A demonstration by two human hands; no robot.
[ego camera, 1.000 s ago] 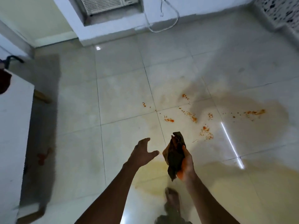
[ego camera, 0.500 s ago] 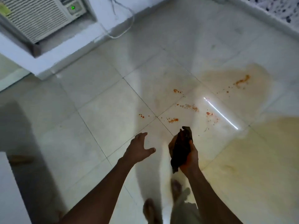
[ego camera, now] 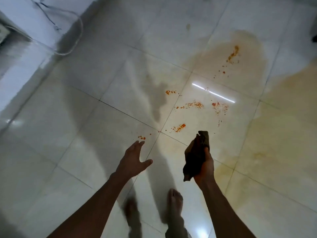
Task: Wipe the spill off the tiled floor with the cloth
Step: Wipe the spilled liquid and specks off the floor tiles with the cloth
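An orange-red spill [ego camera: 195,105] lies in scattered specks and small blobs across the pale tiled floor [ego camera: 85,131], from near my left fingertips up to a streak at the upper right. A yellowish wet stain surrounds part of it. My right hand [ego camera: 205,167] is shut on a dark crumpled cloth [ego camera: 196,153], held in the air just below the nearest specks. My left hand [ego camera: 133,160] is open with fingers spread, held above the floor beside a small cluster of specks.
My two bare feet [ego camera: 173,205] stand on the tiles at the bottom centre. A white wall base [ego camera: 22,54] with a looping cable [ego camera: 75,31] runs along the upper left. A bright light reflection streaks the tile amid the spill.
The view has swung left and tipped down, bringing the spill closer in front of me. Both hands keep their pose, cloth still in the right.
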